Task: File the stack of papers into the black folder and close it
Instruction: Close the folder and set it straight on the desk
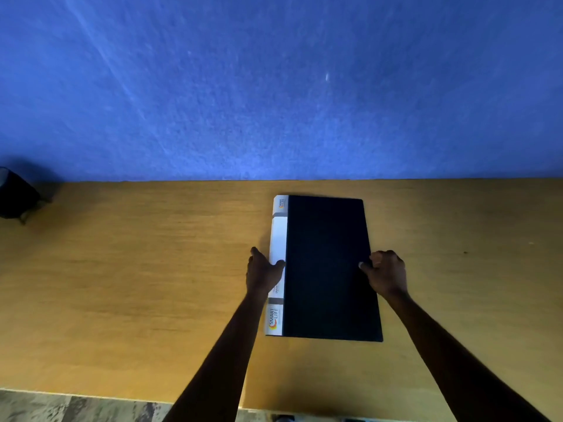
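The black folder (327, 269) lies closed and flat on the wooden table (152, 269), its white labelled spine along the left side. My left hand (263, 274) rests against the spine at mid-length, thumb on the cover's edge. At the folder's right edge, my right hand (387, 274) has its fingers curled under the edge and its thumb on top of the cover. No loose papers are in view.
A blue wall (274, 86) rises right behind the table's far edge. A dark object (15, 197) stands at the table's far left corner. The table's near edge runs along the bottom, with patterned floor (76, 409) below it.
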Motion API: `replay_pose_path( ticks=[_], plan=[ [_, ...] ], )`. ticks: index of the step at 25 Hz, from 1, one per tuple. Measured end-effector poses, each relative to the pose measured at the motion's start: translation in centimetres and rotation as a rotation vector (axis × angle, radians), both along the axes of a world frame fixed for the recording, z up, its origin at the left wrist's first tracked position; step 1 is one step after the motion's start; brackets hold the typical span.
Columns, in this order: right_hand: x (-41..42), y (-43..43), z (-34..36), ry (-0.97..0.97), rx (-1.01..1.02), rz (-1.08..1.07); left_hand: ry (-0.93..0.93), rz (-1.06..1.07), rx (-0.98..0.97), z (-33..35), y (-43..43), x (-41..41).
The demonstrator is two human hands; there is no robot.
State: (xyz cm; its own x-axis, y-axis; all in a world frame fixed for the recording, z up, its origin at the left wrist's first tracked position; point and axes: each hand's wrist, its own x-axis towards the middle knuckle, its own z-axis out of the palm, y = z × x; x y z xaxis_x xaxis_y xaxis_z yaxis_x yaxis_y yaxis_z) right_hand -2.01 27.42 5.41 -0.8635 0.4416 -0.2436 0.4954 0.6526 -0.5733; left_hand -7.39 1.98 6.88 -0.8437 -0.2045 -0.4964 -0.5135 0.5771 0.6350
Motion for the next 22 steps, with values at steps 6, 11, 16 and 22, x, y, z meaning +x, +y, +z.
replay_pose_path(
  ticks=[6, 11, 16, 22],
  plan=[
    [0.7, -1.8, -0.6, -0.085, 0.176, 0.129, -0.029, -0.097, -0.119, -0.3, 1.0, -0.9],
    [0.7, -1.9, -0.6, -0.121, 0.259, 0.191, -0.025, -0.075, -0.124, -1.1, 0.8, -1.6],
    [0.7, -1.9, -0.7, -0.126, 0.260, 0.187, 0.009, 0.001, 0.032, -1.9, -0.1, -2.1],
    [0.9, -1.8, -1.2, -0.097, 0.193, 0.125, -0.028, 0.218, 0.443, -2.0, -0.3, -1.3]
  ],
)
